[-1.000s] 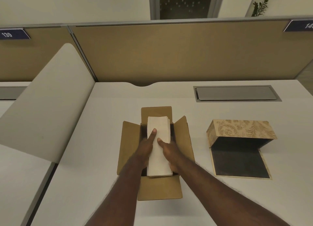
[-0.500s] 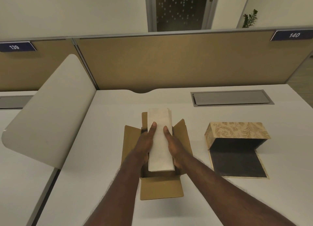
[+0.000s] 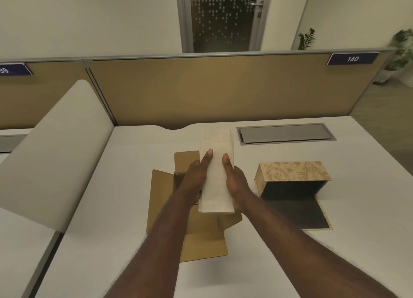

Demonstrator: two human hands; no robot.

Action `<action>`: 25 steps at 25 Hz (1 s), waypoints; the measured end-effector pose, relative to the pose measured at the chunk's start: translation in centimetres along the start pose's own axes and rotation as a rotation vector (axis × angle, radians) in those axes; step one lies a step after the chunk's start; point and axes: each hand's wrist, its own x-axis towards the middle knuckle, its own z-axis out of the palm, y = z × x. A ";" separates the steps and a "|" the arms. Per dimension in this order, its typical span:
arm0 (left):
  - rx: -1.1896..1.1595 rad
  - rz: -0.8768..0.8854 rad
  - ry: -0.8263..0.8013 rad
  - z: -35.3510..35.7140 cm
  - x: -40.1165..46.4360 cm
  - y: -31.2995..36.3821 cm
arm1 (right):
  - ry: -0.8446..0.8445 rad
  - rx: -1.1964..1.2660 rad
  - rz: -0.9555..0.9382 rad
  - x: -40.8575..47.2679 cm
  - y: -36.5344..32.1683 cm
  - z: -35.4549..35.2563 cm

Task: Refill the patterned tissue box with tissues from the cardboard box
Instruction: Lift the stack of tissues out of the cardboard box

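Observation:
A tall white stack of tissues (image 3: 216,174) is held lengthwise above the open brown cardboard box (image 3: 164,199) in the middle of the desk. My left hand (image 3: 196,177) grips its left side and my right hand (image 3: 234,180) grips its right side, with fingers laid along the top. The stack is lifted clear of the box. To the right lies the patterned tissue box (image 3: 292,174) on its side, its dark inside facing me and its flap (image 3: 299,210) folded flat onto the desk.
The white desk (image 3: 257,264) is bounded at the back by a tan partition (image 3: 223,90). A grey cable hatch (image 3: 285,133) sits behind the patterned box. A curved white divider (image 3: 51,154) rises on the left.
Both hands have raised the tissue stack up out of the cardboard box and slightly away from me. The camera has tilted upward.

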 end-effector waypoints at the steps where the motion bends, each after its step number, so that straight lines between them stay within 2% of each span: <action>1: 0.005 0.013 -0.013 0.9 0.0 0.5 | 0.019 0.008 -0.003 -0.2 -0.4 -0.8; 8: 0.001 0.099 -0.118 7.8 1.1 2.9 | 0.136 0.096 -0.074 -0.3 -2.2 -7.7; 14: 0.066 0.108 -0.160 15.5 2.2 2.0 | 0.210 0.089 -0.041 0.1 -1.2 -14.9; 20: 0.134 0.058 -0.147 20.6 2.8 -0.2 | 0.162 0.114 -0.018 0.5 1.0 -20.0; 25: 0.135 -0.032 -0.197 22.2 3.1 -2.0 | 0.027 0.356 -0.022 1.4 3.3 -23.8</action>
